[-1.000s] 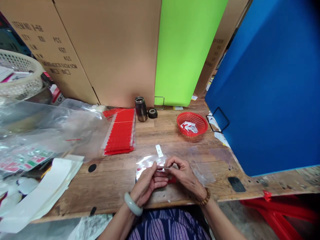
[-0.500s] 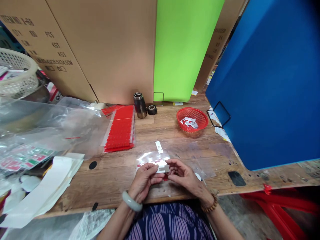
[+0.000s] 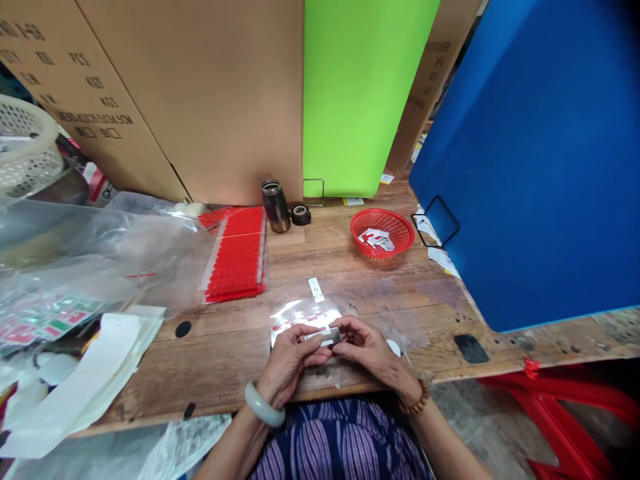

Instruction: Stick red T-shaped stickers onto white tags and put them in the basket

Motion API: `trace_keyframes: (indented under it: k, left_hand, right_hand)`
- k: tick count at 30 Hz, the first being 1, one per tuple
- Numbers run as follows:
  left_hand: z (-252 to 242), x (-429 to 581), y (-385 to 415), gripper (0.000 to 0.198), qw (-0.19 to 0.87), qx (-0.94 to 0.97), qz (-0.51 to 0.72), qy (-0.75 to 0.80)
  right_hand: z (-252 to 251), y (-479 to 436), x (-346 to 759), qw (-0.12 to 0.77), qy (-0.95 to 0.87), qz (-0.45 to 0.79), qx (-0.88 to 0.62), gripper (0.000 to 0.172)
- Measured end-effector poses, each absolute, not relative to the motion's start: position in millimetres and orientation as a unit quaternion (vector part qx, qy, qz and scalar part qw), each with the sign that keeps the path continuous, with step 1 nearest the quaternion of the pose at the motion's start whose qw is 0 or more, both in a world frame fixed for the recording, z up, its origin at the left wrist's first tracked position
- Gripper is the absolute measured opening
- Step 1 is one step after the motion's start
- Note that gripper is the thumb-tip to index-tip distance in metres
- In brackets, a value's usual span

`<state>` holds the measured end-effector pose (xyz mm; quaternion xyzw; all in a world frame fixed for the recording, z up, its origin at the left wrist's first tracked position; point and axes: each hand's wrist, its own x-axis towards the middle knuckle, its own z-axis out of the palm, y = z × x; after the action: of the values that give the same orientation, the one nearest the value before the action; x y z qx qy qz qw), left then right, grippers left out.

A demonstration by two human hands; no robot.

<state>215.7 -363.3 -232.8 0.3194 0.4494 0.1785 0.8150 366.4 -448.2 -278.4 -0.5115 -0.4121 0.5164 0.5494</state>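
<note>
Between my hands, just above the table's front part, is a small flat white-and-grey piece [image 3: 330, 337], its exact kind unclear. My left hand [image 3: 289, 357] is closed on its left end, thumb on top. The fingers of my right hand [image 3: 369, 350] pinch the right end. Beneath them lies a clear plastic sheet [image 3: 287, 313] with small red-and-white bits showing on it, partly covered by my hands. Just beyond the sheet is a small white printed strip [image 3: 316, 290]. A white round thing [image 3: 395, 347] is partly hidden beside my right hand.
A red basket [image 3: 369, 252] holds white-and-red pieces. To the left lie stacked red sheets [image 3: 235, 257] under a band, a clear plastic bag [image 3: 150, 247] and paper strips [image 3: 110, 360]. An uncapped dark bottle [image 3: 277, 208] stands near a blue panel [image 3: 530, 167] and cardboard [image 3: 225, 100].
My right fingers have closed in on the right end of the small piece, which has tilted. The red bit seen under it is now hidden. The view has shifted slightly.
</note>
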Motion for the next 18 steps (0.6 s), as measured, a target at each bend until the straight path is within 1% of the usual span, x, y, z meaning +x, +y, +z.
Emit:
trace_keyframes:
  k: [3, 8, 13, 14, 17, 18]
  left_hand:
    - [-232, 215, -363, 0.01, 0.822, 0.324, 0.169, 0.436]
    - [-230, 213, -363, 0.018, 0.834, 0.322, 0.153, 0.42]
    - [-230, 214, -363, 0.015, 0.829, 0.327, 0.149, 0.428]
    - [-231, 215, -362, 0.013, 0.825, 0.328, 0.151, 0.434]
    - [-238, 217, -360, 0.01, 0.806, 0.336, 0.176, 0.455]
    - [-242, 218, -359, 0.01, 0.798, 0.338, 0.187, 0.463]
  right_hand:
    - [-275, -450, 368, 0.55, -0.421, 0.505, -0.515, 0.02]
    - [-266, -452, 371, 0.528, -0.436, 0.498, -0.532, 0.019]
    - [-264, -451, 369, 0.522, -0.434, 0.486, -0.55, 0.019]
    - [-265, -451, 369, 0.52, -0.433, 0.485, -0.554, 0.021]
    - [-269, -451, 370, 0.524, -0.413, 0.475, -0.574, 0.046]
    - [-272, -451, 372, 0.53, -0.403, 0.461, -0.587, 0.05]
